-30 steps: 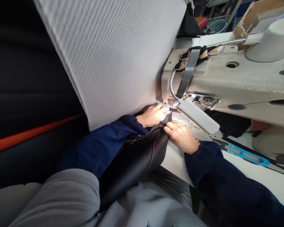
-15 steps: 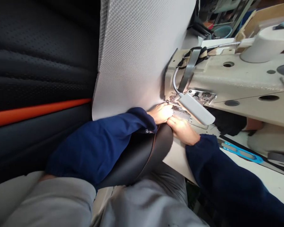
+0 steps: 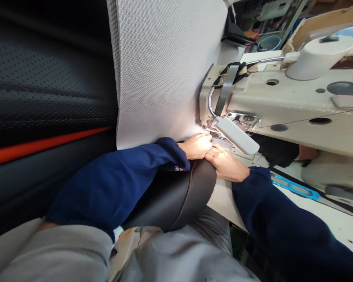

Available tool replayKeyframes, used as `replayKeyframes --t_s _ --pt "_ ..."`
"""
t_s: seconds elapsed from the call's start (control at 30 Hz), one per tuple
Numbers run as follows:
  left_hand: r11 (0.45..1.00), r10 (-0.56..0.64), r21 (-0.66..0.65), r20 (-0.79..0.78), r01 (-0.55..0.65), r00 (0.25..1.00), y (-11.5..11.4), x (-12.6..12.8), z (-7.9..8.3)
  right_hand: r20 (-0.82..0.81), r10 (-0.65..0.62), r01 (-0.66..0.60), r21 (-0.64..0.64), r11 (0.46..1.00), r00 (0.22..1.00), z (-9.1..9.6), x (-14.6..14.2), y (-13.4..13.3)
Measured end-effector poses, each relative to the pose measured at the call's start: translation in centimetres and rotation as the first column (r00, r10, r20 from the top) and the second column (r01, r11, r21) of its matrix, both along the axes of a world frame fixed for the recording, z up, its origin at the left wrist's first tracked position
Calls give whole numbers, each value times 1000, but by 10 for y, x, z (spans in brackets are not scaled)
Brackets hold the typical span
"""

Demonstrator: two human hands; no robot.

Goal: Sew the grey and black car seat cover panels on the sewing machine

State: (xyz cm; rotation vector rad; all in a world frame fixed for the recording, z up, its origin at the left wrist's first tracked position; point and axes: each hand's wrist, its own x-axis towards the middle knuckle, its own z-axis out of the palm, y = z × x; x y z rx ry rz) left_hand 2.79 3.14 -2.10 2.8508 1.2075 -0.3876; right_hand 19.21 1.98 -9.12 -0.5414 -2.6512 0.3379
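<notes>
1. Cover point(image 3: 176, 196): black leather-like seat cover with an orange stripe point(image 3: 47, 143). It hung at the far left, draped over the lap and ended under both hands at the machine's needle area. Judged bulky and fairly heavy, soft but springy in the fold, with a smooth face likely to slip. Best held at the stitched edge, close to the needle, with the bulk carried on the lap.
2. Mesh point(image 3: 164, 66): grey backing fabric, standing upright between the cover and the machine. Judged light and limp, likely to sag unless held with the cover's edge.
3. Machine point(image 3: 282, 102): cream industrial sewing machine, at right. No brand plate could be read.
4. Table point(image 3: 326, 219): white top, near right, carrying the machine.
5. Lamp point(image 3: 237, 136): grey bar on a flexible metal neck, just above the hands.
6. Right hand point(image 3: 225, 163): fingers drawn narrow, pinching the cover's edge from the right, as far as could be seen.
7. Left hand point(image 3: 195, 146): fingers curled closed on the cover's edge beside the mesh, touching the right hand's fingertips.
8. Blue tool point(image 3: 294, 188): flat slotted piece lying on the table, right of the hands, well apart from them.
9. Writing: a small white mark on the left cuff point(image 3: 176, 168), too small to read. No other labels were legible.
</notes>
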Motion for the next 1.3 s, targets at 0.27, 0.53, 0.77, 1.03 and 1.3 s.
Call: replayKeyframes --t_s 0.27,0.53,0.77,1.03,1.3 --pt "989 -145 -6 -167 147 975 -30 -92 43 115 176 -158 -149 976 978 14 1 -13" --pt "958 -279 24 -159 286 947 6 -149 42 122 -14 12 14 1000 992 -13 -17 -31" --pt "983 -153 57 -265 173 952 2 -109 64 25 -75 71 136 988 997 -27 -24 -34" --pt "984 -141 -154 -406 85 903 -26 -52 107 18 -145 139 194 971 989 -26 -25 -38" --pt "976 -132 -206 -321 67 938 -37 -37 107 -11 -159 159 109 981 987 -27 -22 -31"
